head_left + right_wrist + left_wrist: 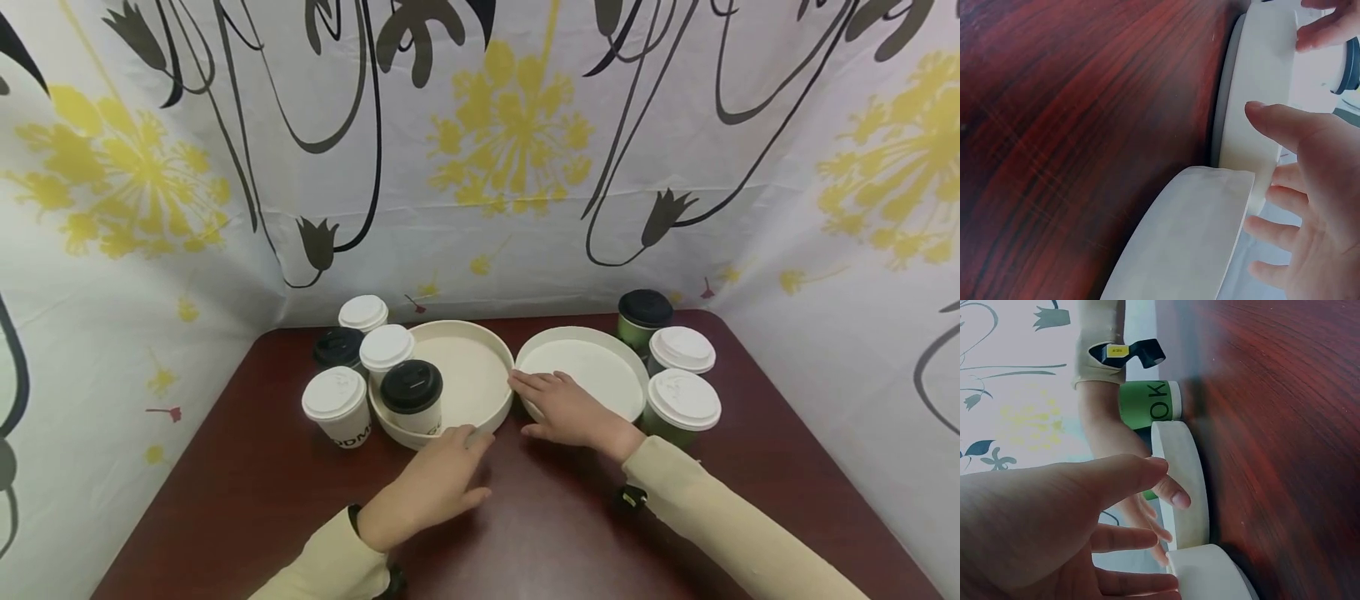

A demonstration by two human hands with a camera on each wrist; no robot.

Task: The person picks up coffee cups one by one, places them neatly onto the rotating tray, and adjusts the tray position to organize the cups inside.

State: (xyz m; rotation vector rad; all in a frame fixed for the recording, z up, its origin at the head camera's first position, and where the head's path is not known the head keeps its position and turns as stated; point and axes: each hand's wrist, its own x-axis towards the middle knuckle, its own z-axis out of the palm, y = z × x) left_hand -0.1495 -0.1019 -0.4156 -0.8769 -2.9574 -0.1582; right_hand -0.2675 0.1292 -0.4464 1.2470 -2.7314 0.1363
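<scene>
Nearest the camera, a pale sleeve (322, 558) leads to the left hand (429, 485), which lies at the near rim of the larger tray (480, 358). Its fingers are extended and its thumb stands well apart, with nothing gripped; whether the fingertips press the rim cannot be told. The right hand (566, 410) reaches over the near left rim of the smaller tray (581, 362), fingers almost straight and pointing toward where the two trays adjoin, thumb apart, likewise gripping nothing.

Both trays are round, pale and shallow, resting side by side on the dark red worktop (525, 542), the larger on the left. Inside the larger one, at its left, stands a black-lidded cup (412, 392); just behind it is a white-lidded cup (386, 346), its base hidden. Farther left are a lettered white cup (339, 407), a second black lid (339, 344) and, at the back, another white lid (363, 312).

Along the smaller tray's right side stand a white-lidded green cup (681, 404), a further white lid (681, 348) and a black-lidded green cup (642, 321). Beyond hangs patterned cloth (465, 283) with yellow blooms and dark stems.
</scene>
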